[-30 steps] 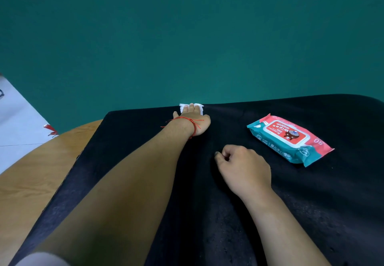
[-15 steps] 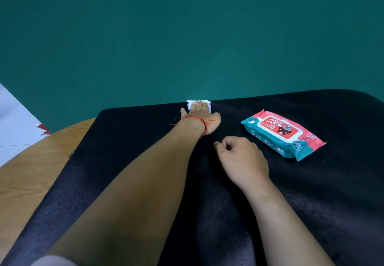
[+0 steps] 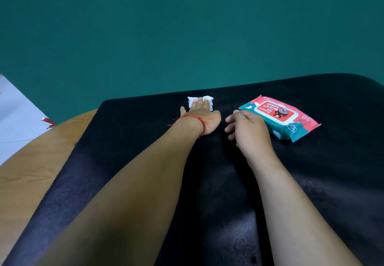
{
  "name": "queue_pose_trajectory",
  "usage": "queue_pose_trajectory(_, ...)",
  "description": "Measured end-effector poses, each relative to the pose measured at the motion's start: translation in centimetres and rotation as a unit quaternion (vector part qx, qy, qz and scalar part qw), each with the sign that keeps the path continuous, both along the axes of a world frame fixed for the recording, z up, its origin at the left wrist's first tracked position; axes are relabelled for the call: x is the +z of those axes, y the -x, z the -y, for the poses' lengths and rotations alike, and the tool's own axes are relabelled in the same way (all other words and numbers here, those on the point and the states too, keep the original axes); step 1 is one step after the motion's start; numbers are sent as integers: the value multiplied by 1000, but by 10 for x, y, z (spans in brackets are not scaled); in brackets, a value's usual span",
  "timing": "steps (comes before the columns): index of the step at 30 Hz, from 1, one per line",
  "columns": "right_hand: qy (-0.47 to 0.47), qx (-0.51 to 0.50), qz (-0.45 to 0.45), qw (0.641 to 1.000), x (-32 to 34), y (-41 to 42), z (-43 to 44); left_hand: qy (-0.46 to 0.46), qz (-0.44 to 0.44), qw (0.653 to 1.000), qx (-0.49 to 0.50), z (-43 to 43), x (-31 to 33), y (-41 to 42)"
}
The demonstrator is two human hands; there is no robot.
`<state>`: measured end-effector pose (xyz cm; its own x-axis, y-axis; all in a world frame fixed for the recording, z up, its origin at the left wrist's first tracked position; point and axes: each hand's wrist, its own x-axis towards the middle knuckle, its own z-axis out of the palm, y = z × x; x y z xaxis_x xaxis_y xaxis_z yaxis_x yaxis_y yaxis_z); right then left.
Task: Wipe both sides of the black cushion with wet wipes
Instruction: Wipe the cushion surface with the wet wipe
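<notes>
The black cushion (image 3: 128,141) covers most of the table in front of me. My left hand (image 3: 200,117), a red string round its wrist, lies flat near the cushion's far edge and presses a white wet wipe (image 3: 190,101) down under straight fingers. My right hand (image 3: 248,129) hovers or rests just right of it on the cushion, fingers loosely spread and holding nothing. The teal and red pack of wet wipes (image 3: 284,118) lies on the cushion right behind my right hand, lid side up.
A wooden table top (image 3: 31,162) shows to the left of the cushion. Beyond the cushion's far edge is green floor (image 3: 187,37). A pale grey surface (image 3: 14,116) with a red scrap lies at the far left.
My left hand has slid the wipe a little to the right along the far edge. My right hand has moved forward toward the pack and its fingers have uncurled.
</notes>
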<state>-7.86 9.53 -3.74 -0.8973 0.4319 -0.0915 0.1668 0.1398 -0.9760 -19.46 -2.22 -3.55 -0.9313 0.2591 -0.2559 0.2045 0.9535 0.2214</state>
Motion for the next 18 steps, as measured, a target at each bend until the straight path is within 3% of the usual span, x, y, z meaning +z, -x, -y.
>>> queue_pose_trajectory(13,-38,4,2,999,-2,-1,1,5,-1,1000,-8,9,-1,-52)
queue_pose_trajectory(18,-130,-6,0,992,-6,-1,4,8,1,1000,-10,12,-1,-65)
